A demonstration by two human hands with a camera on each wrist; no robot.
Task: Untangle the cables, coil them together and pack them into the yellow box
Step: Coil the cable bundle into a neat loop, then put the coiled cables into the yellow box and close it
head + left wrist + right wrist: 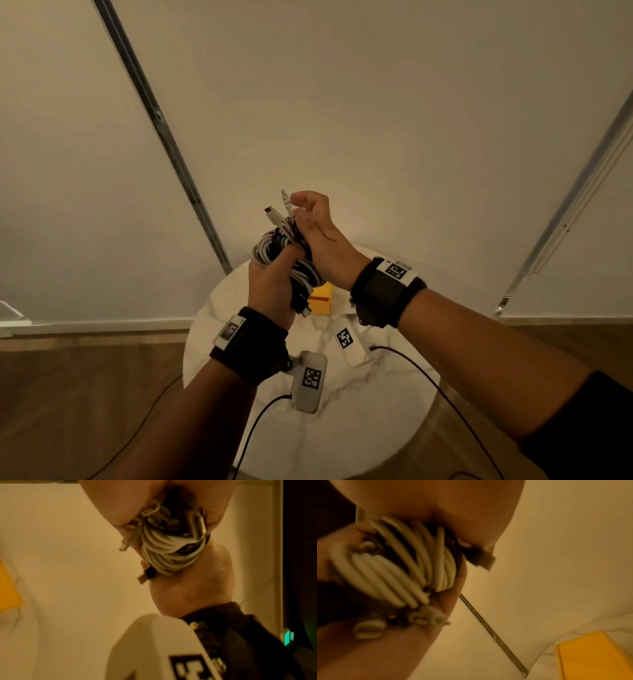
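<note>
A coiled bundle of white and black cables (274,253) (169,550) (399,572) is held in the air above the round marble table (359,421). My left hand (274,284) grips the bundle from below, thumb across the coils. My right hand (315,233) pinches the loose plug ends (284,209) at the top of the bundle. A black USB plug (306,311) (145,576) hangs out at the bottom. The yellow box (322,301) (590,655) stands on the table behind and below my hands, partly hidden by them.
Two white tag-marked devices (310,383) (349,342) lie on the table with thin black wires (428,377) running off its edge to the wooden floor. A pale wall with a metal strip (164,137) stands behind the table.
</note>
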